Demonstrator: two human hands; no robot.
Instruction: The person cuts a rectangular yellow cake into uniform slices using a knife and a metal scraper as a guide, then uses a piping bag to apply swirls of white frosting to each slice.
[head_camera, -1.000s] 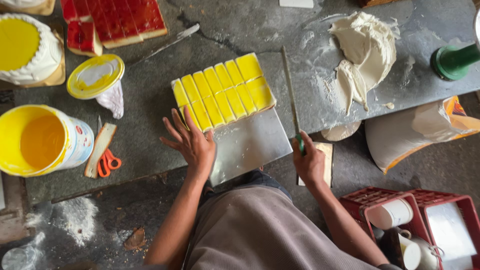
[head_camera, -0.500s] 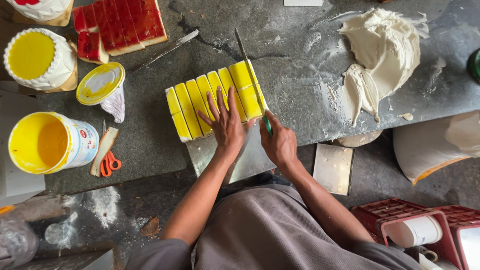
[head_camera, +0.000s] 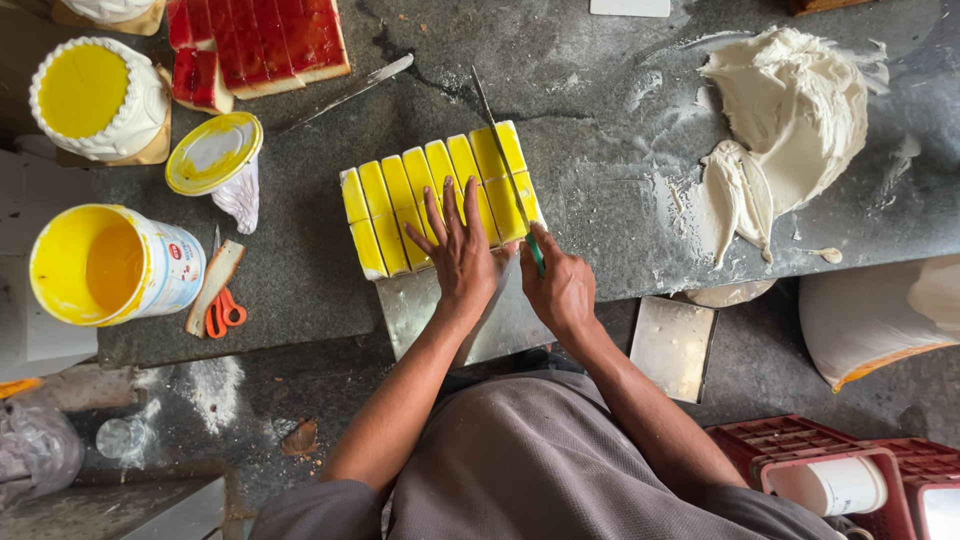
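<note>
A rectangular cake with yellow glaze (head_camera: 395, 200), cut into several strips, lies on a silver board (head_camera: 425, 310) at the front edge of a dark stone counter (head_camera: 590, 130). My left hand (head_camera: 460, 250) rests flat on the strips, fingers spread. My right hand (head_camera: 560, 285) grips the green handle of a long knife (head_camera: 500, 150). Its blade lies across the right end of the cake, pointing away from me.
A pile of white cream (head_camera: 790, 120) sits at the right. At the left are a yellow-filled tub (head_camera: 100, 265), its lid (head_camera: 213, 152), a round yellow-topped cake (head_camera: 90, 95), orange scissors (head_camera: 222, 312) and a red-glazed cake (head_camera: 260, 40). A second knife (head_camera: 350, 92) lies behind. Red crates (head_camera: 840, 470) stand below right.
My left hand moved from the board's edge onto the cake strips. My right hand brought the knife from the cake's right side onto its right end.
</note>
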